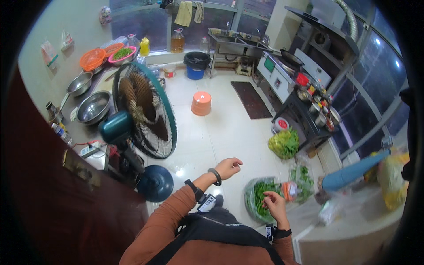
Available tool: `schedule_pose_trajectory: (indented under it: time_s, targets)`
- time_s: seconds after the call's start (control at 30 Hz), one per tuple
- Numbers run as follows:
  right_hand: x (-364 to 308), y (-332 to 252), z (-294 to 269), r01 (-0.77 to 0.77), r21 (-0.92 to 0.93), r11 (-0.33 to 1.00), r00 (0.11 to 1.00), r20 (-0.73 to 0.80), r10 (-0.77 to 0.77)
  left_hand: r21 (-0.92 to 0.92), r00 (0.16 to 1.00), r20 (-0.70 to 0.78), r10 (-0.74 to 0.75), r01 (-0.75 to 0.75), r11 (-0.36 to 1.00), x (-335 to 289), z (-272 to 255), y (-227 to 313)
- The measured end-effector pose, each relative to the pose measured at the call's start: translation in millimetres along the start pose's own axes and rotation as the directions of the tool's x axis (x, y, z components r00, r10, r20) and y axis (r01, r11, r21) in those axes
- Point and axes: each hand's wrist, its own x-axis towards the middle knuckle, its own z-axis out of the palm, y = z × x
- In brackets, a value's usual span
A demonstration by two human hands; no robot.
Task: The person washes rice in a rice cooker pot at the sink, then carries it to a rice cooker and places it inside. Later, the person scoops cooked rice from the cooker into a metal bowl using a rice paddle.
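My left hand (pixel 230 168) hangs in the air over the white tiled floor, its fingers loosely bent and apart, holding nothing. A dark bangle sits on that wrist. Over a clear plastic bag of leafy greens (pixel 260 198) hovers my right hand (pixel 276 206), fingers curved and slightly spread, with nothing visible in it. Whether it touches the greens I cannot tell. Beside that bag lie a pack of orange carrot-like vegetables (pixel 289 191) and a second clear bag of greens (pixel 303 179). Farther off stands a yellow-green bag of leaves (pixel 284 145).
A large standing fan (pixel 148 112) rises at left before a counter with metal bowls (pixel 93 107) and orange baskets (pixel 92 59). An upturned orange bucket (pixel 201 104) stands mid-floor. Beyond are a blue bin (pixel 196 71), a sink (pixel 238 40), a stove (pixel 276 75) and a dark mat (pixel 251 100). A brown door (pixel 57 198) edges near left.
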Motion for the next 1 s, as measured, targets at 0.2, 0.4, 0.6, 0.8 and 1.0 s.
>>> schedule_pose_trajectory:
  time_s: [0.2, 0.4, 0.6, 0.8, 1.0]
  targets:
    - [248.6, -14.4, 1.7, 0.096, -0.006, 0.995, 0.976, 0.196, -0.093, 0.005, 0.973, -0.231, 0.011, -0.011, 1.0, 186.8, -77.5, -47.8]
    - [440.8, -93.8, 78.5, 0.236, -0.001, 0.972, 0.835, 0.512, -0.202, -0.292, 0.474, -0.825, -0.308, 0.109, 0.95, 306.0, -239.0, -107.5]
    - [569.5, -145.7, 169.3, 0.322, 0.095, 0.942, 0.651, 0.7, -0.293, -0.356, -0.204, -0.833, -0.514, -0.513, 0.781, 325.0, -448.1, -198.5]
    - [728.1, -112.5, 208.7, 0.195, 0.0, 0.981, 0.781, 0.605, -0.155, -0.094, -0.675, -0.457, -0.58, -0.611, 0.786, 161.5, -641.7, -322.3]
    - [866.3, -78.7, 193.0, -0.035, -0.356, 0.934, 0.798, 0.553, 0.241, 0.083, -0.746, -0.168, -0.644, -0.662, 0.745, -28.6, -707.3, -392.1]
